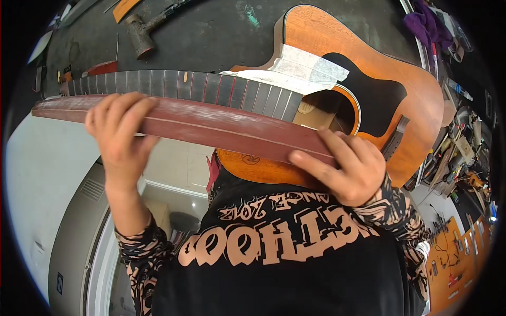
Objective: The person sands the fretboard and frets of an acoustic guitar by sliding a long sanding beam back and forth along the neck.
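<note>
Shirt: black with pale lettering; its lower part is cut off.
Left hand (120, 129): fingers over the bar (226, 124), thumb at its near side, grip closed on it.
Right hand (354, 166): grip closed around the bar's right end, which the fingers partly hide.
Bar: long, dark red, whitish streaks on top, lying along the neck (211, 87) and hiding its near edge.
Neck: frets visible on the far side; its far left end is hard to make out.
Guitar (416, 100): under the bar and right hand; soundhole partly covered, near edge partly hidden.
Tape (303, 67): white, beside the soundhole.
Tabletop (211, 37): dark, beyond the neck.
Hammer (139, 39): on the tabletop, handle cut off.
Tools (469, 152): crowded at right, too small to tell apart.
</note>
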`<move>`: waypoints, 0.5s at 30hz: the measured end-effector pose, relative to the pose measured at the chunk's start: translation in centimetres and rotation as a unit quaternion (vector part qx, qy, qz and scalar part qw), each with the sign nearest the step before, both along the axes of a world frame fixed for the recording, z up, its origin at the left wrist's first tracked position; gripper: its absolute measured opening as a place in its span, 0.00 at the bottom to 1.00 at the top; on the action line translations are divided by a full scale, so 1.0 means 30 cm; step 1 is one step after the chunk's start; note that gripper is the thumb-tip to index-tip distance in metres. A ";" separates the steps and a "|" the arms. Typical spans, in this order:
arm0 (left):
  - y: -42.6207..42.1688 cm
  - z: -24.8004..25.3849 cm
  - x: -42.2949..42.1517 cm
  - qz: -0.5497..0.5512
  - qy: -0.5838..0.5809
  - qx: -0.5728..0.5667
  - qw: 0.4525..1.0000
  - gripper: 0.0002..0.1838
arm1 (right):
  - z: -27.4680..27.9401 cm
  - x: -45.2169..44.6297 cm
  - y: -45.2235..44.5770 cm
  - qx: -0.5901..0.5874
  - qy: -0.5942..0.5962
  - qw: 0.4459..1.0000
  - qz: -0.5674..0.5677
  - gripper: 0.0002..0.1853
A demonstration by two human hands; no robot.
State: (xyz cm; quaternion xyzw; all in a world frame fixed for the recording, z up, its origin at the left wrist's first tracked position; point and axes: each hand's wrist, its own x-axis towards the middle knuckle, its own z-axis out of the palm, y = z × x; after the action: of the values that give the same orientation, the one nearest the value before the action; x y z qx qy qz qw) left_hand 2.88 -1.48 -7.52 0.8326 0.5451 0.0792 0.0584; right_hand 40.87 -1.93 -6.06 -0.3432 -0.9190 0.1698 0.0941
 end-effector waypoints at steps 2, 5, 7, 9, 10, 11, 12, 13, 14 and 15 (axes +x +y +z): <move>0.006 -0.008 -0.062 0.019 0.009 0.016 1.000 0.28 | 0.000 -0.037 0.015 -0.004 -0.012 1.000 0.012 0.29; 0.005 -0.002 0.001 0.010 -0.006 0.005 1.000 0.27 | 0.010 0.015 0.013 -0.023 -0.010 1.000 0.003 0.29; -0.009 -0.002 0.090 0.014 -0.002 -0.008 1.000 0.27 | 0.022 0.101 -0.002 -0.033 -0.015 0.999 0.000 0.29; -0.024 -0.007 0.138 -0.004 -0.024 0.009 1.000 0.27 | 0.020 0.154 -0.015 -0.012 -0.043 0.999 0.022 0.29; -0.028 -0.012 0.134 -0.001 -0.024 0.014 1.000 0.26 | 0.009 0.144 -0.017 -0.013 -0.036 0.999 0.028 0.29; -0.027 -0.006 0.110 0.004 -0.018 0.011 1.000 0.26 | 0.001 0.116 -0.021 0.001 -0.026 0.999 0.021 0.28; -0.020 0.005 0.071 0.013 0.001 0.007 1.000 0.26 | -0.005 0.080 -0.023 0.015 -0.015 1.000 0.012 0.27; -0.010 0.012 0.033 0.020 0.018 0.004 1.000 0.26 | -0.028 0.040 -0.026 0.043 -0.010 0.999 0.008 0.29; 0.000 0.016 0.001 0.029 0.019 0.008 0.999 0.27 | -0.039 0.000 -0.019 0.052 -0.002 0.999 0.009 0.29; 0.005 0.007 -0.007 0.031 0.021 0.006 0.999 0.27 | -0.041 -0.023 -0.016 0.059 0.004 0.998 0.009 0.29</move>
State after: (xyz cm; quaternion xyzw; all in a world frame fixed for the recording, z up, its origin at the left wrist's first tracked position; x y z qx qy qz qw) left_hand 2.66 -1.32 -7.30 0.8173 0.5710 0.0662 0.0394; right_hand 40.17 -2.41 -7.30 -0.3281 -0.9300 0.1174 0.1165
